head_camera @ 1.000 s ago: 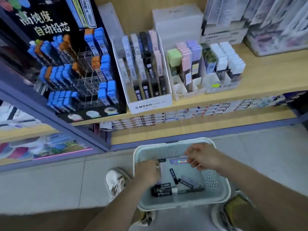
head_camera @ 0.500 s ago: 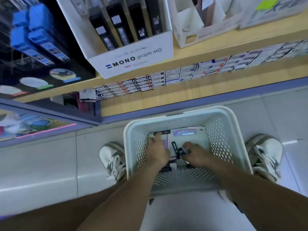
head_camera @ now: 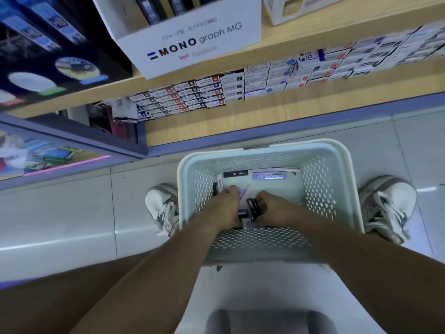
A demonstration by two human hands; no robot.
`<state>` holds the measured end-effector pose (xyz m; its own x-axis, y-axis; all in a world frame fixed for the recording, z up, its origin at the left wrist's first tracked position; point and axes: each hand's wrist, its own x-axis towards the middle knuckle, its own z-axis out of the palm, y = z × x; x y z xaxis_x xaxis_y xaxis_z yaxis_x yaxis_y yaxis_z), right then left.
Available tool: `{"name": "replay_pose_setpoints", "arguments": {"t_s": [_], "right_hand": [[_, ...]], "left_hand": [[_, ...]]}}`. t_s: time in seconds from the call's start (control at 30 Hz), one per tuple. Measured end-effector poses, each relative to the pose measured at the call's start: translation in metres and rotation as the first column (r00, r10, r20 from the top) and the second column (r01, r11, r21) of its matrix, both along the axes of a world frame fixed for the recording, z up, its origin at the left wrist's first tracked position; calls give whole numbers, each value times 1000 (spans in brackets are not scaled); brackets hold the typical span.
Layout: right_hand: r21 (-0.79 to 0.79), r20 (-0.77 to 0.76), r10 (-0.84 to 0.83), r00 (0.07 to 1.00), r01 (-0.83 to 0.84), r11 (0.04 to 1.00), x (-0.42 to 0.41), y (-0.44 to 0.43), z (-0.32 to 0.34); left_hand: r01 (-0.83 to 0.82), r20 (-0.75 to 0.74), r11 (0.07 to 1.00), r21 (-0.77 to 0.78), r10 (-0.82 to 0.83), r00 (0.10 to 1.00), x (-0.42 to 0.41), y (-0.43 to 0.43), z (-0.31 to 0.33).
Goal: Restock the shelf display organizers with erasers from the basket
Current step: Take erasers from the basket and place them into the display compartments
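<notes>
A pale perforated basket (head_camera: 265, 148) stands on the floor between my feet. Both my hands are down inside it, close together at its near side. My left hand (head_camera: 227, 209) curls over a white-labelled pack (head_camera: 219, 183) and a purple pack (head_camera: 241, 190). My right hand (head_camera: 273, 209) grips a bundle of black eraser packs (head_camera: 251, 208) that sits between the two hands. A shiny holographic pack (head_camera: 267, 176) and a black pack (head_camera: 235, 174) lie loose at the basket's far end. My palms hide whatever lies under them.
Above the basket runs a wooden shelf edge carrying a white MONO graph MG display box (head_camera: 192, 42) and a black lead display (head_camera: 48, 68). Rows of small boxes (head_camera: 265, 78) fill the ledge below. My shoes (head_camera: 163, 209) (head_camera: 385, 208) flank the basket on a tiled floor.
The view has tipped down from the shelf organizers to the basket. Both hands moved from the basket's far end to its near side and closed on packs.
</notes>
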<state>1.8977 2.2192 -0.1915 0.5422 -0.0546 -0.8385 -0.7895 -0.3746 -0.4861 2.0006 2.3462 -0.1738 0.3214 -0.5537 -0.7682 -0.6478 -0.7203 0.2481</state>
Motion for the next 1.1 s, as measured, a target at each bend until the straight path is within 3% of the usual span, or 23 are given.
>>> {"name": "replay_pose_setpoints", "arguments": {"t_s": [0.1,0.27,0.4,0.57,0.7,0.77,0.83,0.93,1.0,1.1], "right_hand": [[33,12,-108,994,107,994,-2,2,-5],[91,34,-182,983,179,980,-4,6,-10],[128,44,-263,964,256,958,0,16,-13],[145,38,-321,946,312,939,1,19,-22],[155,40,-330,943,321,934,0,19,-20],[193,16,-389,921,379,905,2,11,-12],[230,-9,-518,855,506,831,5,0,-2],[313,-140,-717,683,717,622,9,-12,12],[388,-251,-780,574,798,462,13,-11,20],[470,-392,-818,421,856,215,23,-1,27]], "left_hand": [[-157,-55,988,18,157,986,-5,1,-3],[-113,44,993,-37,115,992,-20,3,-4],[-246,-21,969,0,246,969,-14,3,-4],[-139,-139,987,78,149,979,-13,-2,-6],[-183,-169,982,47,189,967,-8,-2,-7],[-292,-200,956,-8,285,937,-8,-1,-6],[-471,-254,878,-85,438,862,-8,-2,-5],[-799,-375,587,-131,716,588,-12,-9,-2],[-876,-416,453,-166,773,479,-16,-16,4],[-930,-469,344,-127,806,362,-26,-28,12]]}}
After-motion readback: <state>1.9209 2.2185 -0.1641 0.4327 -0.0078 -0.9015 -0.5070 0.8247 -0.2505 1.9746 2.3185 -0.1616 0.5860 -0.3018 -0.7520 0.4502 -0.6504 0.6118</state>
